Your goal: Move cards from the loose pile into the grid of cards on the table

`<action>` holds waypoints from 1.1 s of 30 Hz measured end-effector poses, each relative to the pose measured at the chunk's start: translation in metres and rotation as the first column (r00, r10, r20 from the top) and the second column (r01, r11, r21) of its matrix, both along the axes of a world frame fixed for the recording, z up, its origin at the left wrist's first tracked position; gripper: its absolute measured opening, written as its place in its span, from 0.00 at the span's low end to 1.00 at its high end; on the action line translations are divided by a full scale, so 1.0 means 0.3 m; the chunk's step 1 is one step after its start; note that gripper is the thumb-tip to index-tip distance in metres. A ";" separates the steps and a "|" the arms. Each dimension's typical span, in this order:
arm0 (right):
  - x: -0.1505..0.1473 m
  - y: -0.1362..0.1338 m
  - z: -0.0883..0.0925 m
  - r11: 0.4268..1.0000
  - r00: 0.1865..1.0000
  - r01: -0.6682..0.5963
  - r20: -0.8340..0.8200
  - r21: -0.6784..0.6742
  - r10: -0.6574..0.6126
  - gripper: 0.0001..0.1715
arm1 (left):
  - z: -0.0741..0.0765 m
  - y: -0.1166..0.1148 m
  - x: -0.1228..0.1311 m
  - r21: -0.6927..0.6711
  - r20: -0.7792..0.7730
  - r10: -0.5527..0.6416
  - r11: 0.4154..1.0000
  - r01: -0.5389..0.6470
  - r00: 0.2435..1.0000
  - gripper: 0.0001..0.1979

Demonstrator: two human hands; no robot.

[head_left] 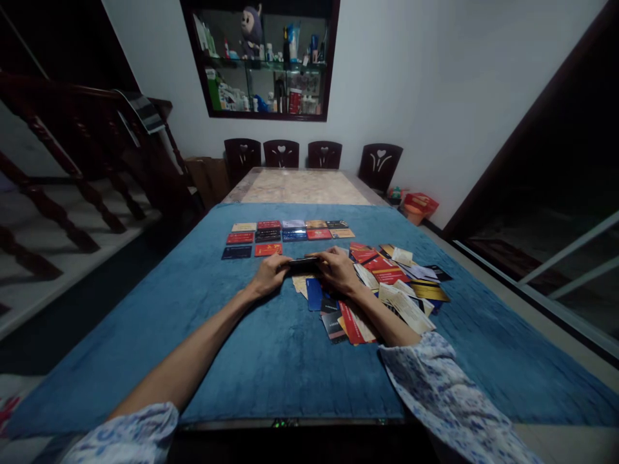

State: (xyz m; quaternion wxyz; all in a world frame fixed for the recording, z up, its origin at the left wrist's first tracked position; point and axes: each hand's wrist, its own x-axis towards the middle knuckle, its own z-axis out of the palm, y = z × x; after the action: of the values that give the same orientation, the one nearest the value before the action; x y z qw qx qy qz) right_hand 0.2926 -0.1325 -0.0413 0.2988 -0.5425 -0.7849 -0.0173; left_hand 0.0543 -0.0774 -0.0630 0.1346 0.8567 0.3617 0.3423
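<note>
A dark card (303,261) is held level between my two hands, just above the blue cloth. My left hand (269,274) pinches its left end, and my right hand (337,269) grips the right end. Beyond them lie rows of cards, among them a red card (268,249) and a dark blue card (236,252) in the nearest row. Under and around my right forearm spreads a loose heap of mixed cards, with a blue card (314,294), a red card (356,322) and a gold card (429,290) showing.
The blue cloth (232,361) covers the near part of a long table, whose marble-patterned top (309,183) shows farther off. Several dark chairs (281,154) stand at the far end. A wooden railing (62,154) runs at the left, and a red bag (420,203) sits beyond the right edge.
</note>
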 end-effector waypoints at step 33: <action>-0.019 0.018 -0.015 0.995 0.990 0.043 0.139 -0.091 -0.030 0.33 | 0.010 -0.017 0.029 -0.106 0.024 0.059 0.993 -0.056 0.998 0.22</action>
State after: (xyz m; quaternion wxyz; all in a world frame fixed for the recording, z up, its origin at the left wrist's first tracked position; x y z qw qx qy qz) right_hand 0.2869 -0.1271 -0.0459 0.2180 -0.5678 -0.7934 -0.0232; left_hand 0.0631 -0.0823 -0.0602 0.1744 0.8328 0.4020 0.3383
